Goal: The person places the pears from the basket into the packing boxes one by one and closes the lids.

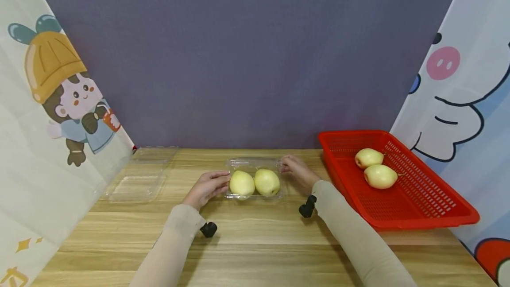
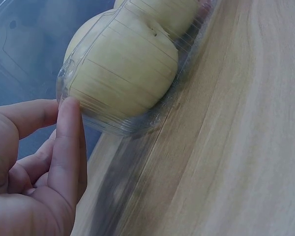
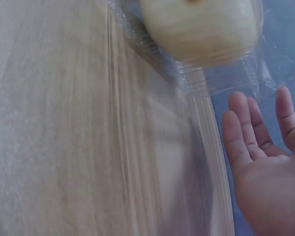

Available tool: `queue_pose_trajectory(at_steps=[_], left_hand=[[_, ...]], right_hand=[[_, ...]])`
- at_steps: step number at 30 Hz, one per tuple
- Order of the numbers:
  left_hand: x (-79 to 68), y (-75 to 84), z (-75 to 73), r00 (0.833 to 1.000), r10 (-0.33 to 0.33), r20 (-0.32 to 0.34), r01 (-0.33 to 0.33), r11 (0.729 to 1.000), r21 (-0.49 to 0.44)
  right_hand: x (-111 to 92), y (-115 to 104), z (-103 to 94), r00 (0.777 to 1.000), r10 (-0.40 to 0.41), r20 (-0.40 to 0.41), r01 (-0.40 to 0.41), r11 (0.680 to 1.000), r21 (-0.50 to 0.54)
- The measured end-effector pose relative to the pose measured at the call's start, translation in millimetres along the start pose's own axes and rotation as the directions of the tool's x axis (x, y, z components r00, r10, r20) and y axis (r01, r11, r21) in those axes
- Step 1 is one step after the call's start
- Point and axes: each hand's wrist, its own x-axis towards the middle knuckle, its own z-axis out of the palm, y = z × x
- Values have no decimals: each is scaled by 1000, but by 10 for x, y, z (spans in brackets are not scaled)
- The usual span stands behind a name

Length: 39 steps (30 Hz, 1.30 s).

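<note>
Two pale yellow pears (image 1: 241, 184) (image 1: 267, 182) sit side by side in a clear plastic box (image 1: 255, 197) on the table. At the box's left end is my left hand (image 1: 208, 187); in the left wrist view its fingertips (image 2: 69, 110) pinch the rim beside a pear (image 2: 123, 64). My right hand (image 1: 296, 169) is at the far right corner of the box. In the right wrist view its fingers (image 3: 236, 135) are fairly straight, close to the plastic edge (image 3: 216, 91); whether they touch it I cannot tell.
A red plastic basket (image 1: 418, 224) stands at the right, with two more pears (image 1: 368, 158) (image 1: 380, 176) inside. Another clear plastic container (image 1: 135, 188) lies at the far left of the wooden table (image 1: 255, 251). A grey panel (image 1: 255, 56) rises behind the table.
</note>
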Motion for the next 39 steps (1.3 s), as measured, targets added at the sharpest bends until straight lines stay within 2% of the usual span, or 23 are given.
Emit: queue_pose_trajectory(at_steps=[3, 23, 31, 34, 39], left_hand=[[-5, 0, -4, 1000, 5, -1, -5, 1000, -1], [-16, 4, -31, 1000, 26, 8, -26, 1000, 7], [-20, 2, -33, 1000, 23, 9, -23, 999, 27], [-26, -2, -34, 999, 30, 12, -30, 999, 32], [-17, 1, -33, 1000, 25, 5, -25, 999, 37]], right_hand=[[-23, 3, 4, 1000, -11, 12, 10, 1000, 15], [-58, 53, 6, 998, -41, 36, 44, 997, -69], [-43, 96, 6, 998, -54, 45, 55, 998, -25], [-47, 97, 12, 998, -54, 40, 55, 998, -16], [-60, 100, 7, 998, -59, 16, 60, 996, -65]])
